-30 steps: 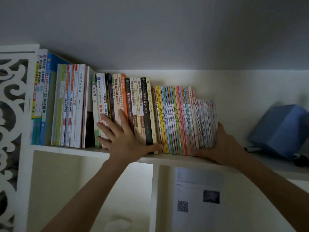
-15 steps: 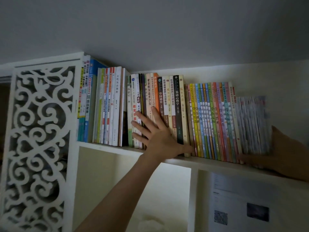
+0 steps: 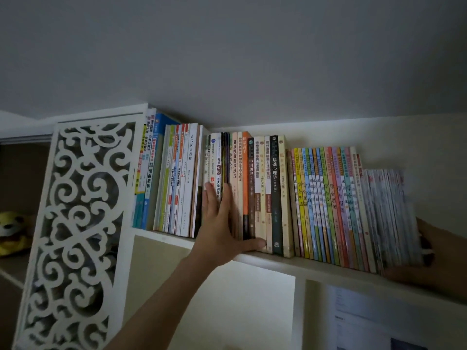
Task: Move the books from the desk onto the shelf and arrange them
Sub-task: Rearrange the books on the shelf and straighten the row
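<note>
A long row of upright books fills the white shelf. My left hand lies flat against the spines near the gap left of the middle group, fingers up and thumb stretched right along the shelf edge. It holds nothing. Colourful thin books lean slightly to the left. At the row's right end stands a pack of thin booklets. My right hand presses against the booklets' outer side, thumb along their lower front edge. Its fingers are partly hidden behind them.
A white carved lattice panel closes the shelf's left side. Taller books stand beside it. A yellow plush toy sits behind, far left. Below the shelf hangs a printed sheet. The ceiling is close above.
My left hand has slid left along the spines and its fingers have drawn together. The view has turned left, and the right hand stays at the row's end.
</note>
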The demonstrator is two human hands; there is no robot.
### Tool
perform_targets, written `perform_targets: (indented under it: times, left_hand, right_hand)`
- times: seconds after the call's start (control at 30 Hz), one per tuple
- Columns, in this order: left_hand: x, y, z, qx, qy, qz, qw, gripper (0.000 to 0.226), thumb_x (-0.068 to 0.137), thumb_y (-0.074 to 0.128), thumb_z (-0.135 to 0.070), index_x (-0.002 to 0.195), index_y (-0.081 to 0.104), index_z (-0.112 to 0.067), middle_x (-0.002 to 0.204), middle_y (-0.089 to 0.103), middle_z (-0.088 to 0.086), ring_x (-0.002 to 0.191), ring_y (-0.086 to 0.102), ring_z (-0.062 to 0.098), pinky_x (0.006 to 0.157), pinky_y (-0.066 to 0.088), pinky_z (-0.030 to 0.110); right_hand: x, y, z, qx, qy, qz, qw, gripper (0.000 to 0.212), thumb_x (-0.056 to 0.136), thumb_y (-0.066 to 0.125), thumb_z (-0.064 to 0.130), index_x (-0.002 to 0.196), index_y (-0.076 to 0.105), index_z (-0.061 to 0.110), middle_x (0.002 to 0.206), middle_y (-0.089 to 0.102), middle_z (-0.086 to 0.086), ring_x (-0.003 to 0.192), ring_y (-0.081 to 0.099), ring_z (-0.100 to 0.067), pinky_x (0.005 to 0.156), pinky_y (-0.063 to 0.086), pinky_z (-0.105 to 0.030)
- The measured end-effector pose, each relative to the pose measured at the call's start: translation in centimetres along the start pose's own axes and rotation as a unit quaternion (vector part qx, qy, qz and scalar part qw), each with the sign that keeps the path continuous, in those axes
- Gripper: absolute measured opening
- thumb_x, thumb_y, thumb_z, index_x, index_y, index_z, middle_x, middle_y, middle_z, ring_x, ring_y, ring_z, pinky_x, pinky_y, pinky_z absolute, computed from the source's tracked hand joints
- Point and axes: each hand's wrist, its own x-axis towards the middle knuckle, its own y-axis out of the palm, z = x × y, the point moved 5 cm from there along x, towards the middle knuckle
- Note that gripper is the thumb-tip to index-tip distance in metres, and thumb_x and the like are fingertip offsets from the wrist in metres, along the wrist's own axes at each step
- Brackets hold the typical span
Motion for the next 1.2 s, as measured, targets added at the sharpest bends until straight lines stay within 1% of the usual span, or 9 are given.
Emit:
perform_targets:
  times: [0.23, 0.37, 0.57, 0.67, 0.8, 0.9, 1.03, 1.13, 1.2]
  left_hand:
    - [0.2, -0.5, -0.7, 0.058, -0.006, 0.007, 0.998, 0.149, 0.050, 0.059, -0.089, 0.144, -0.036, -0.023, 0.154, -0.040, 0.002, 0.140, -0.038, 0.023, 0.119, -0.003, 0.049]
    - [-0.2, -0.4, -1.1, -0.034, -0.045, 0.005, 0.998, 0.137, 0.068, 0.061, -0.079, 0.144, -0.036, -0.020, 0.155, -0.038, -0.004, 0.143, -0.032, 0.019, 0.122, 0.003, 0.051]
    - [-1.5, 0.4, 0.3, 0.004, -0.013, -0.013, 1.000, 0.126, 0.075, 0.048, -0.081, 0.145, -0.036, -0.018, 0.150, -0.044, -0.007, 0.143, -0.032, 0.019, 0.122, 0.009, 0.047]
    - [-1.0, 0.6, 0.6, 0.031, -0.010, -0.013, 0.999, 0.128, 0.072, 0.041, -0.086, 0.144, -0.037, -0.015, 0.150, -0.045, -0.003, 0.140, -0.039, 0.018, 0.123, 0.003, 0.046]
    - [-1.3, 0.2, -1.3, 0.020, 0.004, -0.018, 1.000, 0.121, 0.078, 0.045, -0.080, 0.141, -0.040, -0.022, 0.150, -0.045, -0.002, 0.138, -0.041, 0.019, 0.121, -0.001, 0.050]
    - [-1.7, 1.1, -5.6, 0.022, 0.096, -0.042, 0.994, 0.113, 0.080, 0.041, -0.079, 0.147, -0.031, -0.024, 0.152, -0.042, -0.007, 0.140, -0.039, 0.014, 0.118, -0.007, 0.045]
    - [-0.6, 3.0, -7.6, 0.024, 0.097, -0.035, 0.994, 0.123, 0.079, 0.056, -0.071, 0.145, -0.034, -0.019, 0.150, -0.045, -0.003, 0.138, -0.041, 0.013, 0.120, -0.008, 0.042]
    - [-0.1, 3.2, -7.0, 0.044, 0.099, -0.040, 0.993, 0.130, 0.076, 0.067, -0.063, 0.142, -0.035, -0.018, 0.150, -0.045, 0.001, 0.139, -0.040, 0.016, 0.119, -0.011, 0.040]
    - [0.1, 3.1, -6.8, 0.058, 0.103, -0.031, 0.992, 0.131, 0.074, 0.066, -0.065, 0.141, -0.036, -0.018, 0.149, -0.045, 0.003, 0.139, -0.039, 0.018, 0.118, -0.010, 0.041]
  right_hand:
    - [-1.2, 1.1, 4.6, -0.038, -0.078, 0.009, 0.996, 0.116, 0.052, 0.078, 0.067, 0.140, 0.002, 0.057, 0.115, 0.042, 0.040, 0.096, 0.045, 0.033, 0.072, 0.042, 0.003]
    - [-1.8, 0.6, 4.5, -0.035, -0.037, 0.021, 0.998, 0.122, 0.035, 0.073, 0.084, 0.131, 0.001, 0.064, 0.112, 0.049, 0.038, 0.097, 0.055, 0.021, 0.079, 0.046, -0.005]
    - [-0.1, 1.1, 1.4, 0.033, -0.020, 0.004, 0.999, 0.126, 0.037, 0.091, 0.060, 0.143, 0.025, 0.046, 0.096, 0.067, 0.030, 0.094, 0.068, -0.005, 0.088, 0.054, -0.035]
    - [0.2, 1.3, 2.8, 0.020, -0.036, -0.012, 0.999, 0.120, 0.033, 0.084, 0.070, 0.130, 0.012, 0.062, 0.100, 0.051, 0.037, 0.090, 0.061, 0.005, 0.091, 0.049, -0.024]
    - [-1.0, 1.0, 5.7, -0.024, -0.011, 0.019, 0.999, 0.111, 0.051, 0.073, 0.063, 0.136, 0.003, 0.046, 0.112, 0.049, 0.029, 0.085, 0.052, 0.012, 0.085, 0.040, -0.008]
    - [-1.4, 0.6, 6.4, -0.089, 0.006, 0.027, 0.996, 0.126, 0.035, 0.072, 0.082, 0.139, 0.020, 0.034, 0.119, 0.055, 0.013, 0.092, 0.052, 0.001, 0.075, 0.040, -0.004]
    - [-1.7, 0.0, 6.8, -0.086, 0.012, -0.005, 0.996, 0.110, 0.056, 0.084, 0.059, 0.142, 0.027, 0.023, 0.130, 0.056, 0.004, 0.101, 0.054, -0.007, 0.075, 0.038, -0.007]
    - [-2.2, 0.3, 7.7, -0.064, -0.025, -0.018, 0.997, 0.123, 0.032, 0.066, 0.091, 0.134, 0.030, 0.033, 0.114, 0.055, 0.015, 0.089, 0.052, 0.005, 0.073, 0.041, -0.001]
    - [-2.2, 0.7, 7.3, -0.061, -0.033, -0.037, 0.997, 0.107, 0.055, 0.082, 0.066, 0.141, 0.034, 0.025, 0.124, 0.060, 0.007, 0.100, 0.057, -0.002, 0.084, 0.044, -0.008]
